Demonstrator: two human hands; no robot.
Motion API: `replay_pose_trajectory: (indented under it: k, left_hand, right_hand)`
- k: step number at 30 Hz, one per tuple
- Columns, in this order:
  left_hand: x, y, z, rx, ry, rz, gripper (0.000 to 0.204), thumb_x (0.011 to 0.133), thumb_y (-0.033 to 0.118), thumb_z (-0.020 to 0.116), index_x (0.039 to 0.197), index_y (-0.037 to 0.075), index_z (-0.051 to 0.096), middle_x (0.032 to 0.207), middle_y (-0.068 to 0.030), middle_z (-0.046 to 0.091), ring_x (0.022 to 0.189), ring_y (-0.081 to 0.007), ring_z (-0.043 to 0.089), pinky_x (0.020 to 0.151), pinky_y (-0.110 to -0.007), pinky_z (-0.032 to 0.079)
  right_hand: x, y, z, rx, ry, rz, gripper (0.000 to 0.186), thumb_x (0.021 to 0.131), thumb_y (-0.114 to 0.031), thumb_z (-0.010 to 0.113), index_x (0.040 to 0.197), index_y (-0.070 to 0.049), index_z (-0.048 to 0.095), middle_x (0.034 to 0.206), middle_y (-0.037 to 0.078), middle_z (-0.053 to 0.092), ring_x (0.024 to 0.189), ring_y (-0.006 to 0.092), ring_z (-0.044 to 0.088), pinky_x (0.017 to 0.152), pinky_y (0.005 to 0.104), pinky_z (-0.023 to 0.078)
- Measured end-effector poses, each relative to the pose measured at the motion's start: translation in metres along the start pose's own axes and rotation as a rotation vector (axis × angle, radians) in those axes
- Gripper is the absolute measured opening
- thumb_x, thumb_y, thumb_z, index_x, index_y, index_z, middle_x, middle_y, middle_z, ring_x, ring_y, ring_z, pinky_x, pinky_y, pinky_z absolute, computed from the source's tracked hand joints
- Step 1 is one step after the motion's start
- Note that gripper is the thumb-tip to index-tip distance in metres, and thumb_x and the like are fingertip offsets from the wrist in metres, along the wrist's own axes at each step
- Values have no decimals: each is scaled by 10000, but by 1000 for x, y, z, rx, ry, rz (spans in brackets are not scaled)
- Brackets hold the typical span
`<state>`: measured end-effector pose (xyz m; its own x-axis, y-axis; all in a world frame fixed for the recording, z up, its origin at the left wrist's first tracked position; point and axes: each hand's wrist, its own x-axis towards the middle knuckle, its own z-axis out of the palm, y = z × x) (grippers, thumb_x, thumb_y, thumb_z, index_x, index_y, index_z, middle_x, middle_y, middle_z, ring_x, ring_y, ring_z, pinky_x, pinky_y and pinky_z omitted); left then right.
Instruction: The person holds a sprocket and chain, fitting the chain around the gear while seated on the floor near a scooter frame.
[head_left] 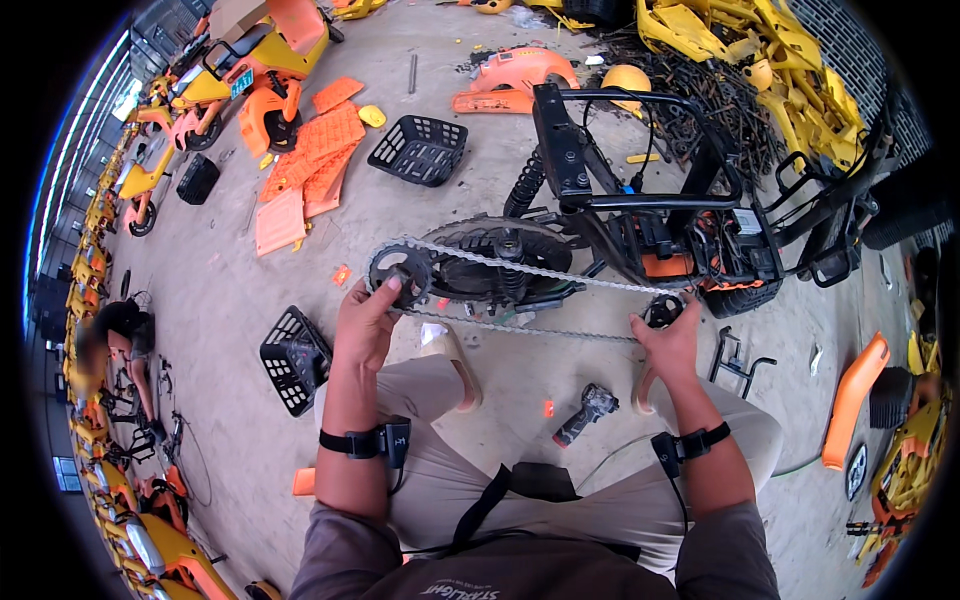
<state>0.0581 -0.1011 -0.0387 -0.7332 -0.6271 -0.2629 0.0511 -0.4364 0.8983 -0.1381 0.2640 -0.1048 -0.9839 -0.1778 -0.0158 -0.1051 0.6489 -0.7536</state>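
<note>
Head view: chain (530,267) between sprockets (408,258) held in left fingers (384,292), right fingers (641,328).

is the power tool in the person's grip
No, the grey power tool lies on the floor, apart from the left hand and right hand.

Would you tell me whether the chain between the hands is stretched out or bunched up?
Stretched out: the chain runs in two separate strands between left hand and right hand.
</note>
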Motion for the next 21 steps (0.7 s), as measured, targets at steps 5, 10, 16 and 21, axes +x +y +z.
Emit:
replay_pose_trajectory:
  k: [5, 10, 16, 21]
  left_hand:
    - [-4, 2, 4, 116, -53, 53, 350, 883, 107, 740, 1192, -7, 621, 1101, -88, 704, 987, -186, 669, 924, -349, 517]
    - [-9, 7, 5, 134, -176, 45, 351, 852, 79, 766, 1161, -25, 637, 1075, -89, 716, 972, -164, 671, 908, -318, 518]
    - [-9, 7, -1, 212, -313, 7, 369, 810, 61, 798, 1141, -13, 653, 1046, -64, 719, 940, -133, 661, 880, -290, 515]
    - [-9, 8, 8, 341, -326, -46, 402, 796, 72, 812, 1155, -10, 652, 1015, -38, 707, 881, -104, 637, 821, -272, 513]
  right_hand:
    - [7, -1, -22, -33, 131, -86, 933, 717, -305, 862, 1388, 78, 339, 1258, 242, 515, 1132, 351, 557, 1003, 420, 441]
    - [17, -2, -52, 32, 192, -87, 904, 721, -289, 870, 1376, 71, 361, 1193, 213, 544, 1047, 264, 587, 941, 366, 483]
    - [22, -20, -78, 256, 122, 27, 815, 805, -255, 840, 1383, 49, 354, 1134, 137, 599, 997, 166, 588, 890, 292, 491]
    - [30, -19, -92, 241, 205, 65, 842, 801, -308, 850, 1380, 60, 363, 1136, 133, 598, 997, 163, 586, 873, 292, 495]
